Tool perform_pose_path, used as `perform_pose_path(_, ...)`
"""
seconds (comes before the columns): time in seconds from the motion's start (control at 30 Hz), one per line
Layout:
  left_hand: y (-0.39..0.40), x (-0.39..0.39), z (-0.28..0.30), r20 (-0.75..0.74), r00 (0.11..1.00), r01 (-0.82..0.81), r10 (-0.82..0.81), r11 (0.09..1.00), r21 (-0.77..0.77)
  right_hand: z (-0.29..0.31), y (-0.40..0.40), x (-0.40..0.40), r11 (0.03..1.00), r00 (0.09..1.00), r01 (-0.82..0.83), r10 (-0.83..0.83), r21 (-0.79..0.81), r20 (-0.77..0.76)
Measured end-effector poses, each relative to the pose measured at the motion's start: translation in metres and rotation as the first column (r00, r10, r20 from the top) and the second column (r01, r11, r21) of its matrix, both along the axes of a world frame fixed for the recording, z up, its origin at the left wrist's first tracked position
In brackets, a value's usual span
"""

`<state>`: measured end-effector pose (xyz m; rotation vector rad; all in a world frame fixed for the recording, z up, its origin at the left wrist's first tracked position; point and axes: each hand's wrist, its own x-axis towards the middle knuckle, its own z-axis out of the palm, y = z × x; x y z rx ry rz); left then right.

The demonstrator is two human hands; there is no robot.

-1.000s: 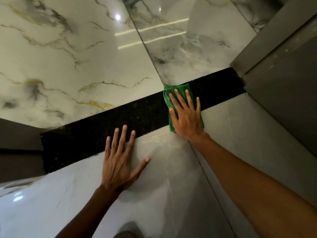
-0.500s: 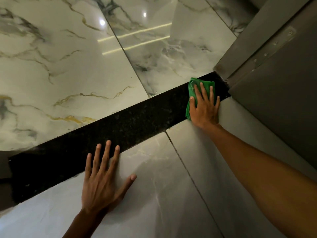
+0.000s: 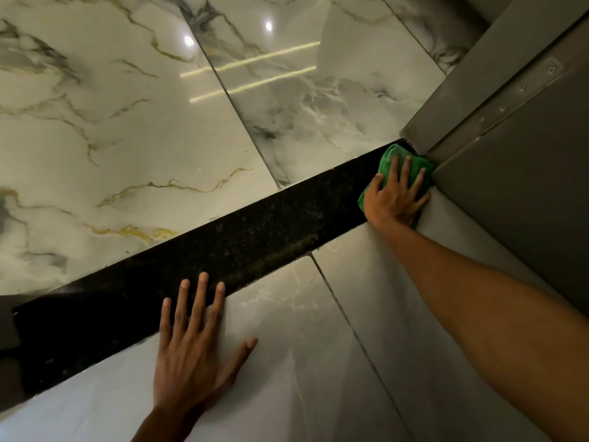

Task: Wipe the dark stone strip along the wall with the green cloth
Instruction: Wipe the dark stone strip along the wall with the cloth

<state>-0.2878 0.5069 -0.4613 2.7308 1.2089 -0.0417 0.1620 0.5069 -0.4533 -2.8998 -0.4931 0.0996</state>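
A dark speckled stone strip [image 3: 242,247] runs diagonally from lower left to upper right between pale marble tiles. At its far right end lies the green cloth [image 3: 390,156], pressed flat under my right hand [image 3: 395,196], whose fingers are spread over it. The cloth touches the grey door frame in the corner. My left hand [image 3: 191,349] lies flat with fingers apart on the pale tile just below the strip; its fingertips reach onto the dark stone.
A grey metal door frame [image 3: 497,100] and a grey panel [image 3: 526,218] close off the right side. Glossy white marble with gold veins [image 3: 127,129] lies beyond the strip. Pale grey tile [image 3: 302,346] with a grout line lies on the near side.
My right hand has slid the green cloth along the strip to the right, from the middle into the corner by the door frame. My left hand has stayed flat on the tile.
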Motion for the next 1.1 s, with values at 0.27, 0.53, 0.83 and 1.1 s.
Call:
perform_pose_path(0.27,-0.001,0.001,0.004,0.022,1.000,-0.009,0.010,1.000,-0.020,0.003,-0.005,-0.005,0.992,0.993,-0.118,0.117,-0.052,-0.023)
perform_pose_path(0.53,-0.001,0.001,0.005,0.045,0.999,-0.008,0.009,0.999,-0.033,0.003,0.001,-0.055,0.935,0.936,-0.351,0.350,-0.043,-0.022)
perform_pose_path(0.83,-0.001,-0.001,0.007,0.081,0.997,-0.014,0.016,1.000,-0.025,0.008,0.016,-0.133,0.738,0.738,-0.673,0.675,-0.051,0.032)
perform_pose_path(1.1,-0.002,-0.007,0.006,0.134,0.989,-0.060,0.064,0.997,-0.041,0.009,0.032,-0.219,0.517,0.517,-0.854,0.856,-0.050,0.008)
